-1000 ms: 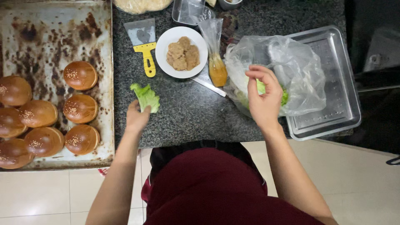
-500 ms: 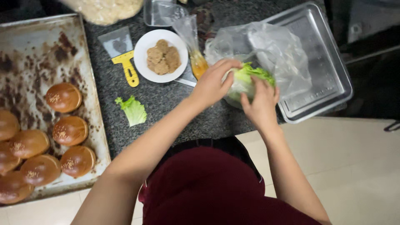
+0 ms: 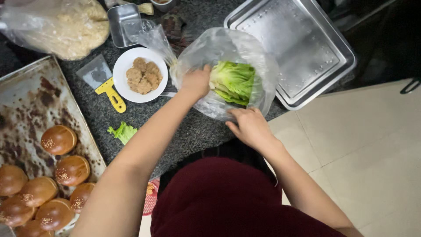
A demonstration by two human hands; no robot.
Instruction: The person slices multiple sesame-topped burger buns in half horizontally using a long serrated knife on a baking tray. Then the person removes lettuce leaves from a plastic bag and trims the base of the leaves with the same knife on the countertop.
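A clear plastic bag lies on the dark granite counter and holds a head of green lettuce. My left hand reaches into the bag's mouth and grips the lettuce at its left end. My right hand holds the bag's near edge from below. A torn lettuce piece lies on the counter to the left, away from both hands.
A white plate with breaded patties and a yellow-handled scraper sit left of the bag. A worn baking tray carries several browned buns. An empty steel tray lies at the right, overhanging the counter edge. A bag of crumbs is far left.
My left hand let go of the torn lettuce piece on the counter and moved right into the bag. The lettuce head is now pulled further into the open. The view has shifted closer.
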